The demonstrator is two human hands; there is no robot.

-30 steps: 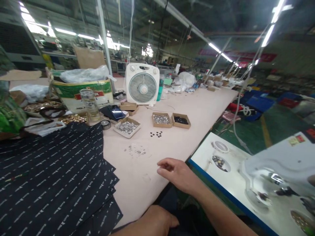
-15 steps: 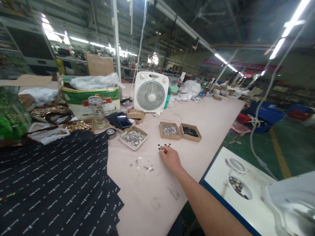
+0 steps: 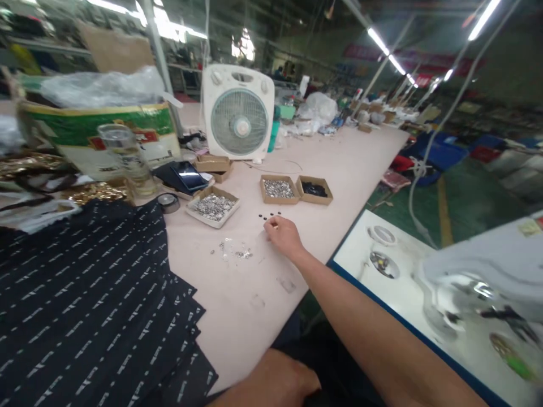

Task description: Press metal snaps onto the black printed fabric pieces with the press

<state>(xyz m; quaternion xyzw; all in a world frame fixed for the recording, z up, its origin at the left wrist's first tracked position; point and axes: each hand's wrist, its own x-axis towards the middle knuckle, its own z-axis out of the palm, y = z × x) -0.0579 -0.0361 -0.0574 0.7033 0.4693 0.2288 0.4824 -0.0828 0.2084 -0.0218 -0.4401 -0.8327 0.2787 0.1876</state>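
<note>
My right hand [image 3: 283, 234] rests low over the pink tabletop, thumb and forefinger pinched together. Whatever is in the pinch, if anything, is too small to name. Several small black round pieces [image 3: 272, 213] lie just beyond its fingertips. To its left, small silver metal rings [image 3: 243, 254] are scattered on the table. My left hand [image 3: 292, 377] is at the bottom edge, in front of the table; its fingers are blurred and partly hidden. Behind the right hand, a cardboard box of silver pieces [image 3: 278, 189] adjoins a box of black pieces [image 3: 314, 190].
Another tray of silver pieces [image 3: 212, 208] sits beside a tape roll [image 3: 168, 202]. Dark printed fabric [image 3: 93, 305] covers the left side. A box fan [image 3: 240, 116], glass jar [image 3: 129, 161] and phone [image 3: 189, 176] stand or lie farther back. A white machine [image 3: 479, 271] is at right.
My left hand has come into view at the bottom. The right hand stays by the black pieces, slightly shifted with its fingers pinched. The view has tilted downward and moved closer.
</note>
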